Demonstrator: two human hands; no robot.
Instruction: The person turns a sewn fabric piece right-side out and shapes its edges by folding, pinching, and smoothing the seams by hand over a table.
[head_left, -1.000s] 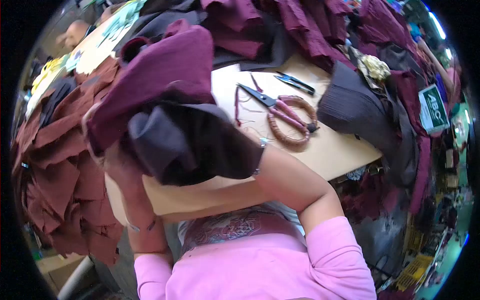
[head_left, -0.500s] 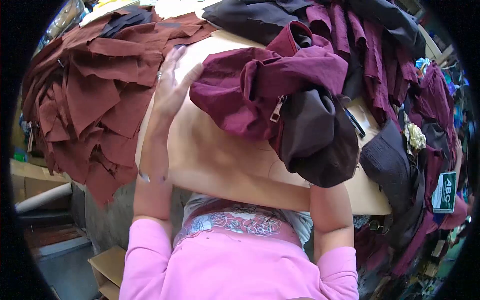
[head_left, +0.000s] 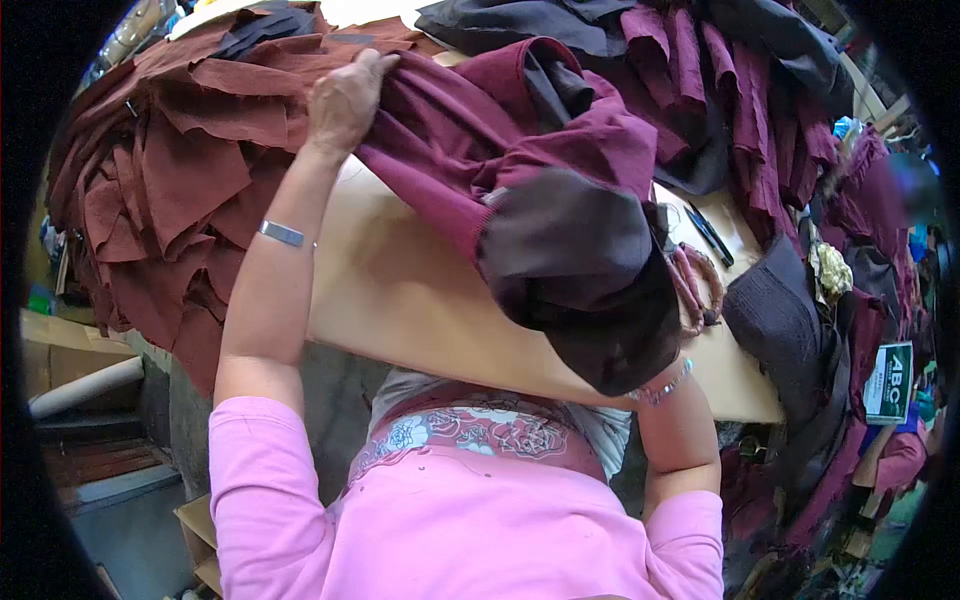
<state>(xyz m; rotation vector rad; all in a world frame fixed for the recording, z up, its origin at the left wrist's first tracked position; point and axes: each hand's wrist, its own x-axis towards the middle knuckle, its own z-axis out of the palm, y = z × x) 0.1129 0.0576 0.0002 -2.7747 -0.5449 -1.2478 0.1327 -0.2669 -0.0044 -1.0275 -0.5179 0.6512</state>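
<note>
A maroon and dark grey cloth piece [head_left: 450,120], perhaps a bag or garment, is lifted over the pale table [head_left: 390,280]. My left hand [head_left: 348,100] is closed on its upper left edge and pulls the maroon cloth taut. Dark grey fabric bunches at the lower right and covers my right hand. Of that arm only the forearm and a beaded bracelet show, so its fingers are hidden. Scissors with wrapped handles [head_left: 708,285] lie on the table just right of the cloth, below a dark pen-like tool [head_left: 712,236].
Rust-brown cut pieces [head_left: 190,170] are heaped on the left and hang over the edge. Maroon strips [head_left: 745,120] and dark cloth [head_left: 520,25] lie at the back and right. A green and white ABC box [head_left: 888,383] is far right. Cardboard [head_left: 75,365] stands lower left.
My left hand, earlier open beside the cloth, has moved up and taken hold of its edge. The cloth has turned and stretched leftward. Its zip pull is now out of sight; the scissors show.
</note>
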